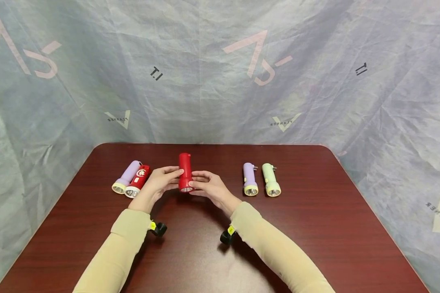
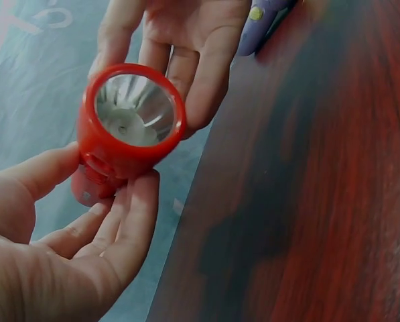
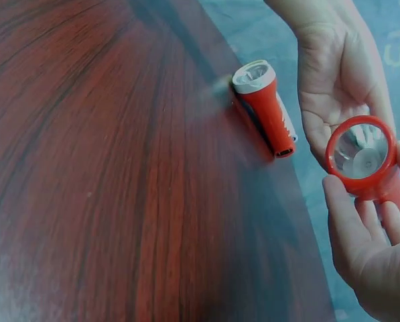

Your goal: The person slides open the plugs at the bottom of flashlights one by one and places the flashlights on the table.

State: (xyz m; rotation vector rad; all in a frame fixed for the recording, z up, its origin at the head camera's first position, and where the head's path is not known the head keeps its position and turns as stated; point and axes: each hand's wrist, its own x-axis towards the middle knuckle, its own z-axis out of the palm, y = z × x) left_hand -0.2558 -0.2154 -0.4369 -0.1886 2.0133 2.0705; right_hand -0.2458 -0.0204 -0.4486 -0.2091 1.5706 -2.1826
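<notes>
Both hands hold one red flashlight (image 1: 185,171) above the table, its lens end facing back toward the wearer. My left hand (image 1: 162,181) grips the body from the left, thumb on one side and fingers beneath in the left wrist view. From the right, my right hand (image 1: 210,188) pinches it near the head, with the thumb by the lens rim. The silvery reflector (image 2: 136,111) shows inside the red rim in the left wrist view. Left of my left hand lie a red flashlight with a white rim (image 1: 138,181) and a purple flashlight (image 1: 127,176), side by side.
On the right of the dark red wooden table (image 1: 315,228) lie another purple flashlight (image 1: 249,179) and a pale green one (image 1: 271,179), each with plug prongs showing. A grey printed cloth (image 1: 201,101) hangs behind the table and along its sides.
</notes>
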